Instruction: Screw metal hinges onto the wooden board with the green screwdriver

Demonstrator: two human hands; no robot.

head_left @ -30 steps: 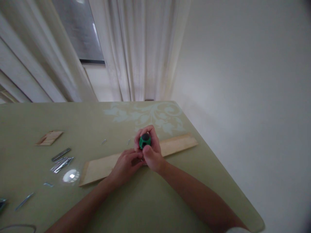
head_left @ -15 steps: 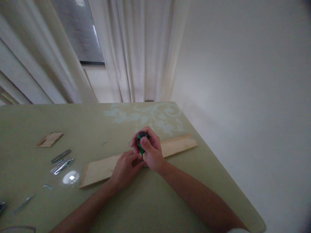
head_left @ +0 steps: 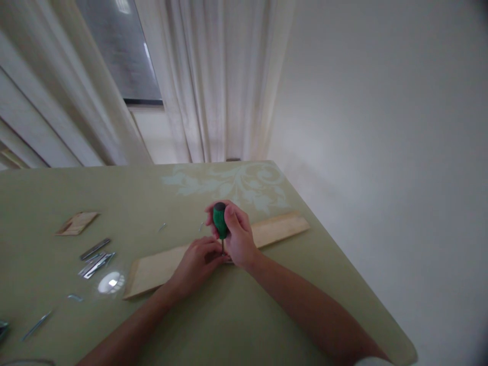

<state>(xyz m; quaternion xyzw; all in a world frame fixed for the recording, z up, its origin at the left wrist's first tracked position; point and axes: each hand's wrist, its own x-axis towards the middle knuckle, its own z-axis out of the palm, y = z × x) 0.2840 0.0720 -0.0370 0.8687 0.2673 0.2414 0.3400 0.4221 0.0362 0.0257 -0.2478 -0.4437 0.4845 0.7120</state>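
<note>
My right hand (head_left: pixel 243 241) is wrapped round a stubby screwdriver (head_left: pixel 220 221) with a green handle and black end cap. The driver stands nearly upright, its thin shaft pointing down at the near edge of a long pale wooden plank (head_left: pixel 280 229). Beside the shaft, my left hand (head_left: pixel 195 265) lies over the plank with its fingertips pinched together at the driver's tip. A sliver of a small shiny piece (head_left: pixel 229 262) shows under my hands; its kind and what the left fingers grip are hidden.
On the left lie a small wooden piece (head_left: pixel 77 223), a dark metal strip (head_left: pixel 95 249), several shiny flat packets or strips (head_left: pixel 97 264) and a thin rod (head_left: pixel 37 325). Small screws or bits (head_left: pixel 162 226) lie beyond the plank. A wall (head_left: pixel 381 152) runs along the table's right side.
The screwdriver handle has turned and stands a little more upright, with the right thumb shifted on its side. My left hand stays in place. The view has tilted slightly.
</note>
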